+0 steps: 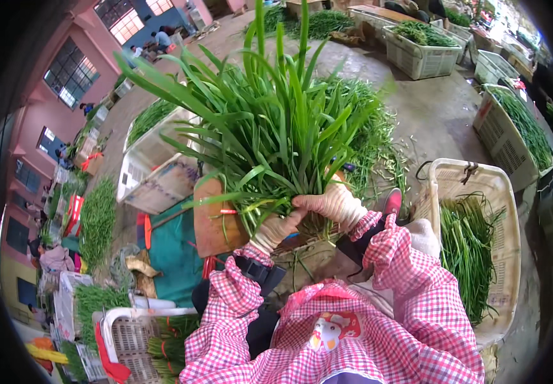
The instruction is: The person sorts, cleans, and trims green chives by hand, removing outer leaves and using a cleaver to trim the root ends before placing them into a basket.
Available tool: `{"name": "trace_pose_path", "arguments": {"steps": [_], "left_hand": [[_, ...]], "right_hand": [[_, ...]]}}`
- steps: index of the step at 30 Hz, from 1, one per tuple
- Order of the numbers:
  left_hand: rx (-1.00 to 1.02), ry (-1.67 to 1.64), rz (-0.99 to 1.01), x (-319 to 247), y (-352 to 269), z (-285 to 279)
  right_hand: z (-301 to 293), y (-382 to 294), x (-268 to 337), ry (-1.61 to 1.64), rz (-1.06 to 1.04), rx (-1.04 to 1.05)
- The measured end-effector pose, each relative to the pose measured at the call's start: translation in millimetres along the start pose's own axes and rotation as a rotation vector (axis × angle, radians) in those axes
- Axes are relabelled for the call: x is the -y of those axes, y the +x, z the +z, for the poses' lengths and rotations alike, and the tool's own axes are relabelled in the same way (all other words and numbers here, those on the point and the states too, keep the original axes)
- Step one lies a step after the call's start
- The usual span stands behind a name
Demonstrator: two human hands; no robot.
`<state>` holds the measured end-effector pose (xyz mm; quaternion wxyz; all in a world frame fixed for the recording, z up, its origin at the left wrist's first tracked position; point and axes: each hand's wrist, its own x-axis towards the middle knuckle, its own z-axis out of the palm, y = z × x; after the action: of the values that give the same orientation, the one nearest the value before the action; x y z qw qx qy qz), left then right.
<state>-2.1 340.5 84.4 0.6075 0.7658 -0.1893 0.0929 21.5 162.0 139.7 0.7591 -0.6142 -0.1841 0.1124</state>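
A large bunch of long flat green leaves [276, 129], perhaps garlic chives, fans out upward in front of me. My left hand [276, 229], in a pale fingerless glove, closes around the lower left of the bunch. From the right, my right hand [331, 204], gloved the same way, grips the stem end, and the two thumbs meet. Some stem ends poke out below the hands. Beneath the bunch, a wooden board [209, 235] shows on the left, with a short red strip [228, 211] above it.
To my right stands a plastic crate [504, 269] of greens. A crate with tied bundles [122, 331] is at lower left. A white crate [161, 185] stands beyond a green cloth [173, 259]. Loose greens [367, 125] cover the floor ahead. People [161, 41] sit far off.
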Motion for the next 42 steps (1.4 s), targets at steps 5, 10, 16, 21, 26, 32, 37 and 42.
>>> {"name": "trace_pose_path", "arguments": {"steps": [5, 10, 16, 21, 26, 32, 37, 42], "left_hand": [[0.141, -0.091, -0.077, -6, 60, -2], [0.031, -0.361, -0.103, -6, 92, -6], [-0.044, -0.274, -0.081, 45, 109, -3], [-0.006, -0.235, -0.075, 66, 127, -3], [0.251, -0.756, -0.316, 119, 156, -56], [0.376, -0.472, -0.34, 48, 159, -69], [0.669, 0.294, -0.21, 5, 169, -52], [0.656, 0.061, -0.264, -16, 164, -37]], "right_hand": [[-35, 32, 25, -0.063, -0.101, -0.071], [-67, 75, -1, -0.216, -0.135, -0.057], [-90, 99, -40, -0.172, -0.168, 0.096], [-95, 107, -47, -0.133, -0.149, 0.078], [-97, 124, -47, -0.3, -0.183, 0.014], [-103, 132, -62, -0.17, -0.248, 0.159], [-99, 139, -73, -0.243, -0.321, 0.24], [-88, 140, -61, -0.107, -0.337, 0.383]]}}
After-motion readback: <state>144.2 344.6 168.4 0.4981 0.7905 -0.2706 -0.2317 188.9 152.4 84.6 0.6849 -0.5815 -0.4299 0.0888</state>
